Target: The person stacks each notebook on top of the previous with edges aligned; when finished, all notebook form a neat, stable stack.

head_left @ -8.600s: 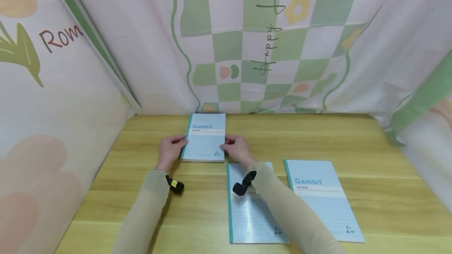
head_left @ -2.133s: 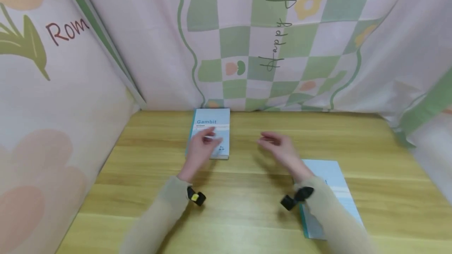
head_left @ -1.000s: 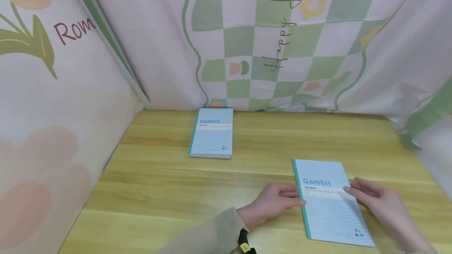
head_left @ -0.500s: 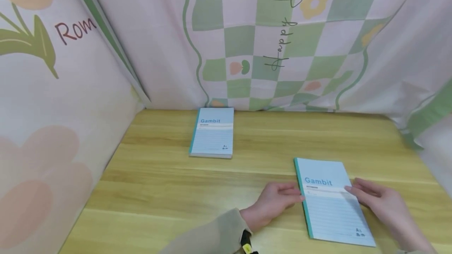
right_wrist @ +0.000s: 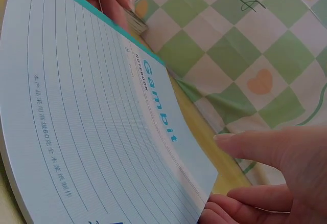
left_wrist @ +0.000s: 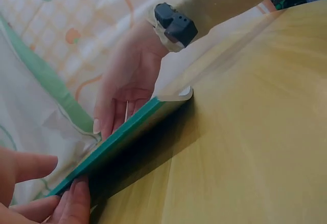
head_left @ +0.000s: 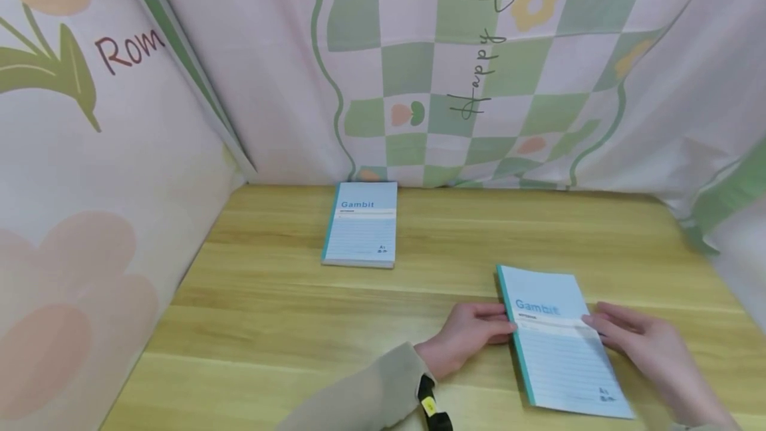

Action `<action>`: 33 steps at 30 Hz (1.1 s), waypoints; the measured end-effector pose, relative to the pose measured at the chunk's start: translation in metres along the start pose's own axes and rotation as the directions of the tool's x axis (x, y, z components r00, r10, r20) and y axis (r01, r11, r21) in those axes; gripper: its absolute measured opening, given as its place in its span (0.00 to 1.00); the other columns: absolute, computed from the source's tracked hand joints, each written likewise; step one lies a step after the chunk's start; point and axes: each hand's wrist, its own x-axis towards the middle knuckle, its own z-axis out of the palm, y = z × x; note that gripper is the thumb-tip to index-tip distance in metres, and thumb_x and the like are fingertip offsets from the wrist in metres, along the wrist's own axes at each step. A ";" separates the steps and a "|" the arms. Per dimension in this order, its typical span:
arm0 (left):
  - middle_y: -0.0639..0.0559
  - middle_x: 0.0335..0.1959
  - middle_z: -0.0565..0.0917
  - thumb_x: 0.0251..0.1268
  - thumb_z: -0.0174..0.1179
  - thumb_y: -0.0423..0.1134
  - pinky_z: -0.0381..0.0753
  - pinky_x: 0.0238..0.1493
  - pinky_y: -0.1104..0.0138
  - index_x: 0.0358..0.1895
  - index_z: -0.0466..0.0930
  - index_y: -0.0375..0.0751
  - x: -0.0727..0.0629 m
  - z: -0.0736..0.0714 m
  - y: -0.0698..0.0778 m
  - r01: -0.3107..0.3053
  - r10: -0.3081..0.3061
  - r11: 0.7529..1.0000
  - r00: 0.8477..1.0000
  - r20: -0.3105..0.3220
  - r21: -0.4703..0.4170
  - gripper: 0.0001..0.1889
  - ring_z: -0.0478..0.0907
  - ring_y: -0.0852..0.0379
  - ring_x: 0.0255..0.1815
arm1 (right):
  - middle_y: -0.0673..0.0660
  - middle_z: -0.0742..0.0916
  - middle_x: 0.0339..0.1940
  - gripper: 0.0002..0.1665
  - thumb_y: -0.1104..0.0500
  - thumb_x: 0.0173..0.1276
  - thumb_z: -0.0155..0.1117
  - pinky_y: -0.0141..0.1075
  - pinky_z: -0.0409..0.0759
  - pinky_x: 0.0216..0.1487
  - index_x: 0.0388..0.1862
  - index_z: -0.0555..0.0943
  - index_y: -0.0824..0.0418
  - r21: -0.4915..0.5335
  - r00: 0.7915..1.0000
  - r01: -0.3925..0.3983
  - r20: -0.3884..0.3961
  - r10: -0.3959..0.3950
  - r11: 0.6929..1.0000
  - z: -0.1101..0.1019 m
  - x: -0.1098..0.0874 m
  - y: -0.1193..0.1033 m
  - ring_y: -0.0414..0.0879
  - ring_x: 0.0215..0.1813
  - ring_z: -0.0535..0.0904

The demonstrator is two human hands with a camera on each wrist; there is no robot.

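A light-blue "Gambit" notebook point(head_left: 562, 358) with a teal spine is at the front right of the table, between both hands. My left hand point(head_left: 463, 339) grips its spine edge, and my right hand point(head_left: 649, 354) holds the opposite edge with the thumb on the cover side. In the left wrist view, the notebook point(left_wrist: 110, 144) is tilted, its spine side raised off the wood with a dark shadow below. Left fingertips point(left_wrist: 78, 198) are under the spine. The right wrist view shows the notebook's cover point(right_wrist: 97, 111) slightly bent, with right fingers point(right_wrist: 225, 211) under its edge.
Matching notebooks, apparently stacked, form a thick pile point(head_left: 364, 228) at the table's back edge, left of centre. A patterned curtain point(head_left: 455, 65) hangs behind the wooden table point(head_left: 269, 324). Another printed cloth point(head_left: 120, 171) borders the left side.
Both hands have come from the back pile to the front-right notebook and lifted its spine side slightly. The middle notebook, seen at the front earlier, is gone from its spot.
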 end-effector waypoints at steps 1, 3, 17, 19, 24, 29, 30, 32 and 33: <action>0.42 0.38 0.88 0.60 0.67 0.20 0.87 0.44 0.63 0.53 0.82 0.24 0.001 0.001 0.000 0.002 -0.002 1.000 1.000 -0.007 0.009 0.17 0.88 0.46 0.40 | 0.66 0.77 0.69 0.56 0.29 0.69 0.61 0.34 0.73 0.60 0.78 0.62 0.68 0.007 1.000 -0.002 0.004 0.002 1.000 0.001 0.000 -0.001 0.44 0.66 0.74; 0.42 0.37 0.88 0.60 0.67 0.21 0.87 0.42 0.63 0.53 0.82 0.24 0.003 0.002 -0.001 0.012 -0.011 0.999 1.000 -0.022 0.039 0.16 0.88 0.45 0.38 | 0.67 0.76 0.69 0.57 0.29 0.68 0.61 0.52 0.67 0.68 0.79 0.61 0.68 0.014 1.000 -0.009 0.013 0.009 1.000 0.002 0.000 -0.005 0.61 0.73 0.65; 0.45 0.28 0.86 0.61 0.66 0.21 0.88 0.28 0.59 0.61 0.80 0.34 0.006 0.008 0.003 0.079 -0.061 0.975 0.994 -0.089 0.207 0.23 0.86 0.43 0.26 | 0.66 0.75 0.70 0.54 0.31 0.70 0.61 0.18 0.71 0.39 0.78 0.62 0.70 0.010 0.999 0.022 0.032 -0.023 1.000 0.004 -0.002 -0.010 0.22 0.52 0.72; 0.45 0.29 0.86 0.61 0.66 0.21 0.88 0.28 0.60 0.61 0.79 0.34 0.007 0.007 0.003 0.075 -0.055 0.973 0.994 -0.094 0.218 0.23 0.85 0.44 0.26 | 0.66 0.74 0.71 0.55 0.31 0.70 0.61 0.18 0.72 0.39 0.78 0.61 0.69 0.019 0.999 0.014 0.040 -0.015 1.000 0.005 -0.001 -0.010 0.21 0.51 0.72; 0.46 0.29 0.87 0.63 0.65 0.22 0.88 0.29 0.60 0.61 0.80 0.35 0.011 -0.001 0.005 0.049 -0.032 0.974 0.997 -0.075 0.223 0.22 0.85 0.47 0.26 | 0.66 0.69 0.74 0.56 0.29 0.69 0.61 0.18 0.73 0.39 0.79 0.61 0.68 0.009 0.999 0.014 0.052 -0.014 1.000 0.007 0.004 -0.012 0.37 0.62 0.75; 0.47 0.30 0.87 0.65 0.64 0.23 0.88 0.29 0.61 0.59 0.83 0.39 0.014 -0.012 0.011 0.023 -0.014 0.980 0.999 -0.044 0.197 0.20 0.85 0.49 0.26 | 0.69 0.68 0.75 0.56 0.28 0.69 0.59 0.20 0.75 0.40 0.78 0.62 0.68 -0.007 0.999 0.020 0.049 -0.020 1.000 0.013 0.008 -0.017 0.57 0.69 0.71; 0.47 0.30 0.87 0.65 0.64 0.23 0.88 0.29 0.61 0.58 0.83 0.40 0.014 -0.015 0.013 0.019 -0.012 0.981 0.999 -0.040 0.192 0.19 0.84 0.50 0.26 | 0.69 0.69 0.74 0.56 0.28 0.69 0.59 0.21 0.77 0.40 0.77 0.63 0.69 -0.002 0.998 0.021 0.052 -0.020 1.000 0.015 0.009 -0.019 0.54 0.66 0.74; 0.46 0.31 0.87 0.66 0.63 0.23 0.88 0.29 0.62 0.58 0.84 0.41 0.015 -0.021 0.017 0.012 -0.006 0.983 0.999 -0.034 0.184 0.19 0.84 0.51 0.26 | 0.71 0.70 0.73 0.56 0.28 0.69 0.59 0.24 0.80 0.42 0.77 0.63 0.71 0.019 0.998 0.024 0.060 -0.025 1.000 0.019 0.010 -0.023 0.49 0.61 0.79; 0.46 0.31 0.88 0.66 0.63 0.23 0.88 0.29 0.62 0.58 0.84 0.42 0.015 -0.024 0.019 0.009 -0.003 0.983 0.999 -0.032 0.183 0.19 0.84 0.51 0.26 | 0.72 0.71 0.72 0.56 0.29 0.69 0.60 0.26 0.81 0.42 0.76 0.64 0.72 0.025 0.998 0.027 0.062 -0.029 0.999 0.021 0.011 -0.025 0.46 0.58 0.81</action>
